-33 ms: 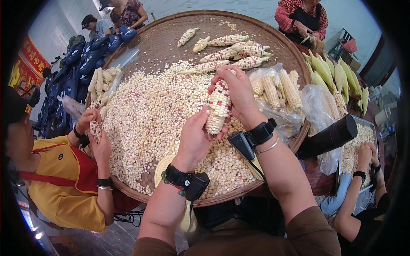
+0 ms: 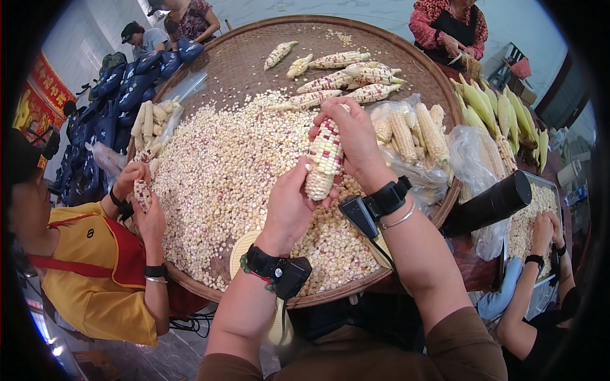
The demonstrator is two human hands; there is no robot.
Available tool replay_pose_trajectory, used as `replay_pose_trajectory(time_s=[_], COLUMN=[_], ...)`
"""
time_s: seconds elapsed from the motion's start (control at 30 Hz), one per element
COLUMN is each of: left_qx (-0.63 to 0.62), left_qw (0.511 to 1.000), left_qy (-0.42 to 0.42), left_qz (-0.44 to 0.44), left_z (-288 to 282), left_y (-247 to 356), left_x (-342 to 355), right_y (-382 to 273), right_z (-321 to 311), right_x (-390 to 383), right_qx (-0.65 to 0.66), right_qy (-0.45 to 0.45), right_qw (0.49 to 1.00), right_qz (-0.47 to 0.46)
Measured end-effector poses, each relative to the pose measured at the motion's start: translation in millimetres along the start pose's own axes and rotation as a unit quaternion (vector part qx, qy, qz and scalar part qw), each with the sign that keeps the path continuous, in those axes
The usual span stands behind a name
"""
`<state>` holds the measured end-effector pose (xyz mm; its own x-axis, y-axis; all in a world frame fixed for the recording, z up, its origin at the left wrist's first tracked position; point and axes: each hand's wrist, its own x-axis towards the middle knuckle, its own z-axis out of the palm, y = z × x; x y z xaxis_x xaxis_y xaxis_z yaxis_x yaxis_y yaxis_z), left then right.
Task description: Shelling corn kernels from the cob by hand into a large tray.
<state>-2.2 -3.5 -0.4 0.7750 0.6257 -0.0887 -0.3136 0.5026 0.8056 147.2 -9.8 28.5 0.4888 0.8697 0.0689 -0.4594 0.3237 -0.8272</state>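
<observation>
My left hand (image 2: 286, 200) grips the lower part of a cob of white corn with dark red kernels (image 2: 327, 152), its thumb along the kernels. My right hand (image 2: 356, 136) wraps the upper part, thumb near the top. Both are above a wide round woven tray (image 2: 241, 44) covered largely in loose white, yellowish and red kernels (image 2: 210, 159). Several more speckled cobs (image 2: 337, 79) lie at the tray's far side. Bagged cobs, many stripped of kernels, sit at its right (image 2: 403, 136) and left (image 2: 149, 124). A pale yellow object (image 2: 243, 251) is partly hidden behind my left wrist.
A co-worker in yellow (image 2: 98, 273) handles a cob at left. Another's hands (image 2: 546, 228) work in a metal kernel tray at right, beside a black cylinder (image 2: 486, 206) and husked-leaf corn (image 2: 508, 111). People stand or sit beyond; dark blue patterned items (image 2: 114, 82) are piled at left.
</observation>
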Motion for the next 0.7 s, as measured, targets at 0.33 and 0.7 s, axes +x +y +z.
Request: replay_pose_trajectory(time_s=[0.33,0.7], left_qx=[0.140,0.081], left_qw=[0.989,0.997], left_qy=[0.044,-0.001], left_qz=[0.000,0.012], left_z=[9.5,11.0], left_y=[3.7,5.3], left_x=[-0.7,-1.6], right_y=[0.8,-4.6], right_z=[-0.5,-1.1], right_x=[2.4,3.8], right_qx=[-0.033,-0.005], right_qy=[-0.013,-0.006], right_qw=[0.999,1.000], right_qz=[-0.015,0.003])
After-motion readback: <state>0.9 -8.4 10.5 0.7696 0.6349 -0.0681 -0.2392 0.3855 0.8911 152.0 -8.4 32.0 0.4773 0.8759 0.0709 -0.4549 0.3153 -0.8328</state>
